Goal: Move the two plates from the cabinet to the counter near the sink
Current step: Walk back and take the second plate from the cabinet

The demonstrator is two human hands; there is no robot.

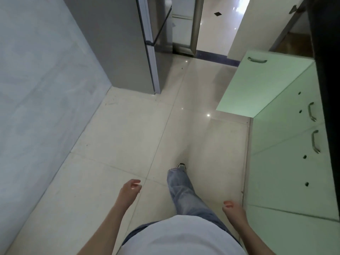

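Note:
I look down at a tiled kitchen floor. My left hand (129, 188) hangs low at centre left with its fingers loosely curled and nothing in it. Low on the right, my right hand (232, 208) is also loosely curled and holds nothing, close to the pale green base cabinets (287, 162). One cabinet door (257, 85) stands swung open into the walkway ahead on the right. No plates and no sink are in view. The dark counter edge (327, 107) runs along the right.
A grey refrigerator (117, 43) stands ahead on the left beside a pale wall (36, 89). A doorway (217, 24) opens to a glossy floor beyond. My leg in blue jeans (182, 192) steps forward over the floor tiles between fridge and cabinets.

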